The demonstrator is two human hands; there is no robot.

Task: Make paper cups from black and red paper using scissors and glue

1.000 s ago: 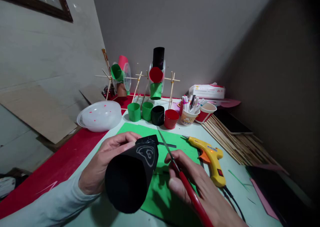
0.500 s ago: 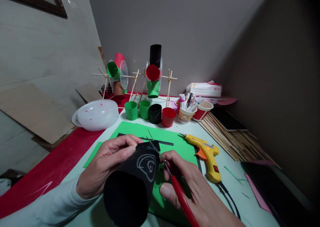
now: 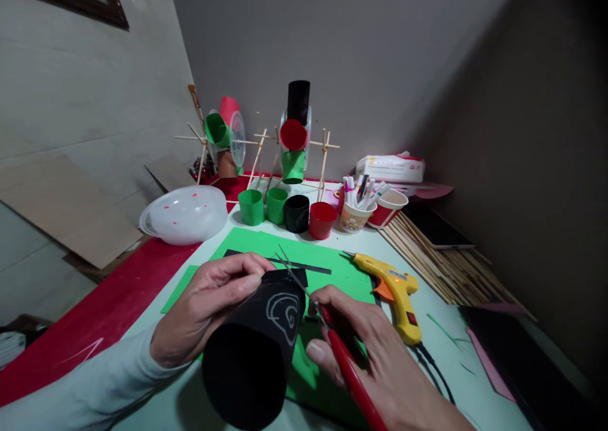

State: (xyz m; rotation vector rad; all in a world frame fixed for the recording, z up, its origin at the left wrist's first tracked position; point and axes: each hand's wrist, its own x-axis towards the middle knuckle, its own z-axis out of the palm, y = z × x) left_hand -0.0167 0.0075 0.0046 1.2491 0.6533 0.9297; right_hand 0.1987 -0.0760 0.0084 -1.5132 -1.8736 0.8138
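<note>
My left hand (image 3: 213, 304) grips a black paper-covered cup (image 3: 266, 330) by its far end, tilted so that its dark open mouth faces me. A pale spiral drawing marks its side. My right hand (image 3: 351, 336) is closed round the red handles of a pair of scissors (image 3: 349, 371). The slim blades lie over the cup's far end, slightly parted at the tips, by a black paper flap (image 3: 298, 275) that sticks out there. Whether the blades have paper between them I cannot tell. A green sheet (image 3: 332, 304) lies under both hands.
A yellow glue gun (image 3: 396, 292) lies right of my right hand, its cord trailing toward me. Small green, black and red cups (image 3: 322, 221) stand behind, before stick frames with paper cups (image 3: 293, 165). A marker cup (image 3: 356, 219), bamboo sticks (image 3: 422, 260) and a plastic bowl (image 3: 187, 216) lie around.
The scissor blades now show more plainly and their tips are parted. Cup and both hands have shifted slightly to the right in view; the holds are the same.
</note>
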